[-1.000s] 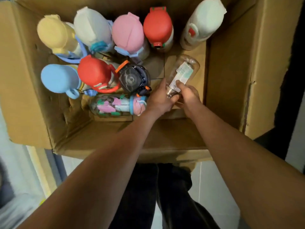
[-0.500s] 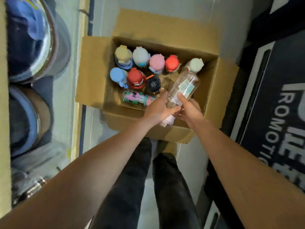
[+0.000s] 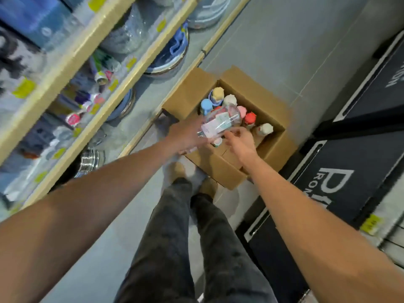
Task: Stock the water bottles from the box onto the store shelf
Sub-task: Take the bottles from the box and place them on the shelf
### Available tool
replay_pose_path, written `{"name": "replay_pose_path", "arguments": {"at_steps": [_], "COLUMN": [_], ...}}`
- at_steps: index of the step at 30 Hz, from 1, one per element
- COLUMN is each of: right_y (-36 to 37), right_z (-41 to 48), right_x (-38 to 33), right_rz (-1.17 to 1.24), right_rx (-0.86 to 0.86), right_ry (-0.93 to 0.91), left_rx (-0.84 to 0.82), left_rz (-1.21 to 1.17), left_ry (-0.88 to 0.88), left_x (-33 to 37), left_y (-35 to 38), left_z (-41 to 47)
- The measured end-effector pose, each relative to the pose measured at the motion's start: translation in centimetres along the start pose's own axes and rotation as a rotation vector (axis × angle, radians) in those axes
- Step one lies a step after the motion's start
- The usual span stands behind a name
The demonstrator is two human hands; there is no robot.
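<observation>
A clear water bottle (image 3: 220, 121) with a white and green label lies tilted in the air above the open cardboard box (image 3: 269, 110) on the floor. My left hand (image 3: 185, 134) grips the bottle at its near end. At the bottle's lower right edge is my right hand (image 3: 240, 143), its fingers loosely curled and their tips at the bottle. Several bottles stand in the box, among them ones with a yellow lid (image 3: 218, 92), a blue lid (image 3: 206, 104) and a red lid (image 3: 249, 118). The store shelf (image 3: 140, 62) runs along the left.
The shelf boards carry stacked bowls, metal pans and small packaged goods with yellow price tags. A black promotional stand (image 3: 349, 171) lines the right side. My legs and feet (image 3: 175, 237) stand on the grey tiled floor just before the box.
The bottle has come up out of the box and moved left with my left hand. The view has pulled back and swung, so the shelves show. My right hand's grip has loosened.
</observation>
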State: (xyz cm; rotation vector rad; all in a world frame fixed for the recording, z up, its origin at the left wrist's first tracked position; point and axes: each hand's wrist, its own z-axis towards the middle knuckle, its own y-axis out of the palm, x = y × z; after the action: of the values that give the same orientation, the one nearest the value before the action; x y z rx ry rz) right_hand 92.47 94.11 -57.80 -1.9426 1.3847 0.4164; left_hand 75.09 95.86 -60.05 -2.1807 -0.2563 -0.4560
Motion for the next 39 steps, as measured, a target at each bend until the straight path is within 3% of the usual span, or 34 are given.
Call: {"name": "replay_pose_path", "arguments": {"at_steps": [3, 7, 10, 13, 18, 22, 26, 29, 32, 36, 39], "right_y": [2.0, 5.8, 9.8, 13.3, 19.4, 22.7, 25.6, 28.1, 30.7, 33.9, 36.7], "right_z": [-4.1, -8.0, -11.1, -14.5, -25.1, -31.8, -40.0, -46.5, -53.0, -60.4, -65.8], "right_x": [-4.2, -9.7, -12.1, -12.4, -11.1, -10.0, -8.7, -7.7, -7.5, -8.6, -10.2], "right_rz": [-0.357, -0.717, -0.989, -1.218, -1.243, -1.391, -1.39, -1.24, -1.019, -0.805, -0.697], "right_rx": [-0.117, -0.303, -0.512, -0.589, -0.736, -0.685, -0.683, -0.774, -0.87, -0.994, -1.056], "right_ry": [-0.4, -0.728, -0.84, -0.878, -1.018, -1.12, -1.246, -1.235, -1.219, -1.22, -1.258], "left_rx": [0.065, 0.087, 0.106, 0.14, 0.242, 0.4, 0.796, 1.031, 1.286, 1.379, 1.381], "left_rz": [0.059, 0.244, 0.266, 0.286, 0.412, 0.311, 0.159, 0.035, -0.367, -0.923, -1.042], "left_ry": [-0.048, -0.13, -0.135, -0.177, -0.264, -0.424, -0.626, -0.796, -0.902, -0.874, -0.835], "left_x": [-2.9, -6.1, -8.3, -9.1, -11.0, -12.0, -12.9, -13.3, -13.7, -14.8, -16.3], "left_y": [-3.9, -8.2, -9.8, -10.3, -7.5, -5.6, -3.3, -1.3, -0.4, -2.0, -3.5], "left_z": [-6.4, -13.4, -18.9, -24.5, -38.0, -47.9, -59.2, -66.9, -73.1, -79.4, -83.2]}}
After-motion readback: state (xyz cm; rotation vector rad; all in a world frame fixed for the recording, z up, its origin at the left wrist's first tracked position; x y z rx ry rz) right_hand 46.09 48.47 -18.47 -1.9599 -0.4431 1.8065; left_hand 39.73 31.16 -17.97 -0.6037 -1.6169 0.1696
